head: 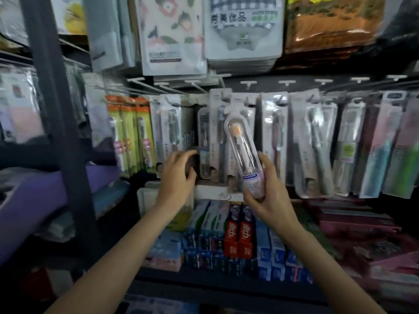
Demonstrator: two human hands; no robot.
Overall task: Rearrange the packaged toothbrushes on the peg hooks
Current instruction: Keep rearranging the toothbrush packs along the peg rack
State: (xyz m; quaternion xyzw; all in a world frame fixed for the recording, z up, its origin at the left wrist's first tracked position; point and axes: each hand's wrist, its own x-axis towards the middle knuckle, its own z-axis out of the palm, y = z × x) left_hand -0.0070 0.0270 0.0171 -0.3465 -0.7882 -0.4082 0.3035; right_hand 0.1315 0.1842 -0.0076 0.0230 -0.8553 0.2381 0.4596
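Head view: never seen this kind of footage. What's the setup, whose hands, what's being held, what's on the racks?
There is no machine here. A person wears a wide-angle camera on the head, looking forward and down, so the two bare arms coming in from the bottom are their own.

The right hand grips the lower end of a clear toothbrush case, tilted, with an orange-tipped brush inside. The left hand reaches toward the hanging packs with fingers curled; whether it holds anything is unclear.

Behind them, packaged toothbrushes hang from peg hooks. Below sit toothpaste boxes; above hang towel packs.
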